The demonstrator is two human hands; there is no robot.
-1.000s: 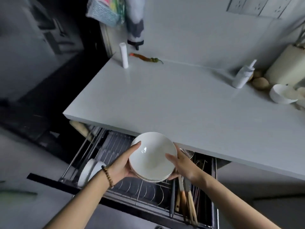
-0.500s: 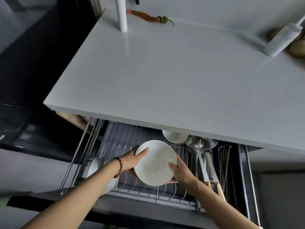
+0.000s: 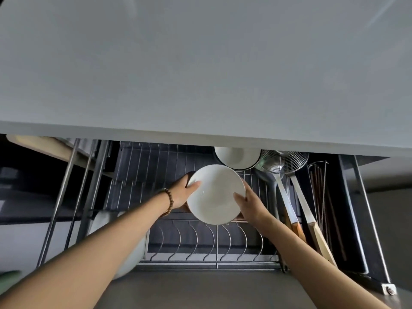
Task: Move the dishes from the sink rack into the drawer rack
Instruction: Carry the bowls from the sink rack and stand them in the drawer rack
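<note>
Smooth round white bowl [image 3: 215, 194] between both hands, over wire drawer rack [image 3: 200, 241]

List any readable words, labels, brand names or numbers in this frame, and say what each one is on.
None. No print shows on the white bowl held by the left hand and right hand, nor on the countertop, the drawer rack or the strainer.

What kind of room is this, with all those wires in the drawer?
Most likely a home kitchen. A pull-out drawer rack sits under a countertop, both hands hold a white bowl over it, and a wire skimmer lies at its side.
</note>
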